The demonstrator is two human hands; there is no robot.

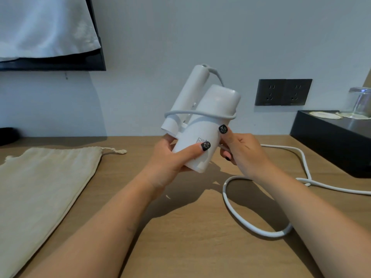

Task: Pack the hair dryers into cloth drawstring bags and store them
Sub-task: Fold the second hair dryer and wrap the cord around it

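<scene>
Left hand (170, 157) grips smooth (cord-wrapped) white hair dryer (204, 125).

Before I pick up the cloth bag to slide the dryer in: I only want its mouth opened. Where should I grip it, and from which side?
Probably the far end of the cloth bag, beside the knotted drawstring: the gathered hem there marks the mouth. Come from above on its right, pinching only the top layer. The left hand and right hand both hold the hair dryer, so one must let go first.
</scene>
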